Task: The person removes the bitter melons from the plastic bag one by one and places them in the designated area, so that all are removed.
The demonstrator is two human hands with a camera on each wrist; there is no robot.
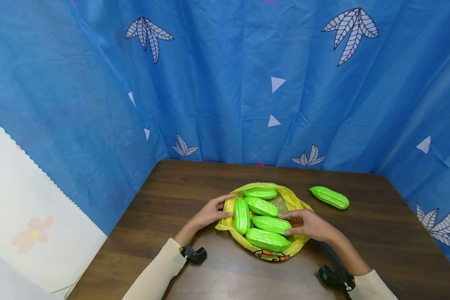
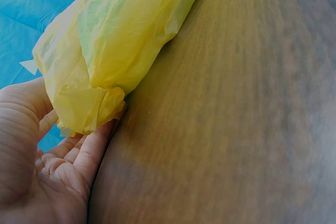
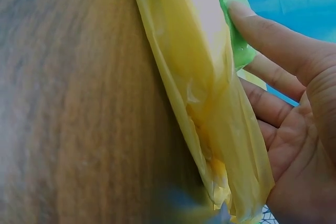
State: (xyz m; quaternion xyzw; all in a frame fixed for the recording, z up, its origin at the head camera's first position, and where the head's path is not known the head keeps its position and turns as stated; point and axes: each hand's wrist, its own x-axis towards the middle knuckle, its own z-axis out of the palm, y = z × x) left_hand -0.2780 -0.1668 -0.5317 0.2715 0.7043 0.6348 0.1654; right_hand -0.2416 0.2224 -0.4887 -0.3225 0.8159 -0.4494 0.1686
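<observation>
Several bright green, ridged bitter melons (image 1: 261, 207) lie inside a yellow plastic bag (image 1: 299, 204), its mouth spread wide on the table. My left hand (image 1: 208, 213) touches the bag's left side with loosely extended fingers. In the left wrist view, the bag's crumpled corner (image 2: 86, 108) covers part of those fingers. At the bag's right side, my right hand (image 1: 310, 224) grips the end of a bitter melon (image 1: 271, 225), thumb on the near side and fingers on the far side. The thumb meets green (image 3: 237, 35) in the right wrist view, where the bag's wall hides most of the melon.
One more bitter melon (image 1: 329, 197) lies on the brown wooden table (image 1: 228, 279), behind and right of the bag. A blue curtain (image 1: 225, 83) with leaf prints hangs behind and beside the table. White cloth with a flower print (image 1: 33, 233) is at the left.
</observation>
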